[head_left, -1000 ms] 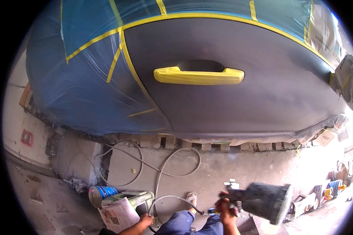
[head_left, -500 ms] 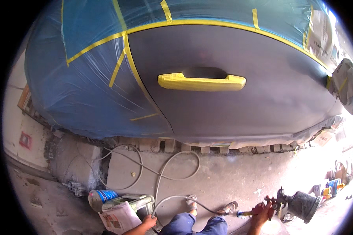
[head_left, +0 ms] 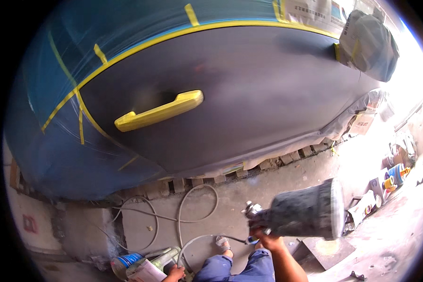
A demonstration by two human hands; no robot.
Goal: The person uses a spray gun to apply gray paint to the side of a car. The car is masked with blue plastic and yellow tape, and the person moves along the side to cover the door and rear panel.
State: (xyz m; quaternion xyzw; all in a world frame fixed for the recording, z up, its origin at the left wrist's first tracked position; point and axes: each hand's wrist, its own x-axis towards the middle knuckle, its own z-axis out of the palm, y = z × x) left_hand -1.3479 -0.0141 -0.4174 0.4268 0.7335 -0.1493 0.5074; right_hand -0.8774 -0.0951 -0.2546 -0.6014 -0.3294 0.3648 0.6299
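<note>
My right hand point(head_left: 267, 239) is wrapped round a spray gun point(head_left: 254, 211), held up in front of the car door. A large dark, paint-smeared cup point(head_left: 303, 211) on the gun tilts to the right. From the gun a grey air hose point(head_left: 207, 236) curves left to my left hand point(head_left: 176, 272), whose fingers are closed on it low down beside a stool. The car door point(head_left: 258, 94) ahead is matt dark grey. Its handle point(head_left: 160, 112) is covered in yellow tape, and more yellow tape point(head_left: 141, 46) borders the panel.
Blue plastic film point(head_left: 47, 155) covers the car at left; a wrapped mirror point(head_left: 369, 44) sticks out at upper right. Hose loops point(head_left: 199, 185) lie on the floor. A blue can point(head_left: 122, 263) and stool point(head_left: 162, 258) stand by my left hand. Several cans point(head_left: 395, 176) stand at right.
My right hand has raised the spray gun and brought it left, toward the door. The view has swung right, so the door and handle appear further left. My left hand stays by the stool.
</note>
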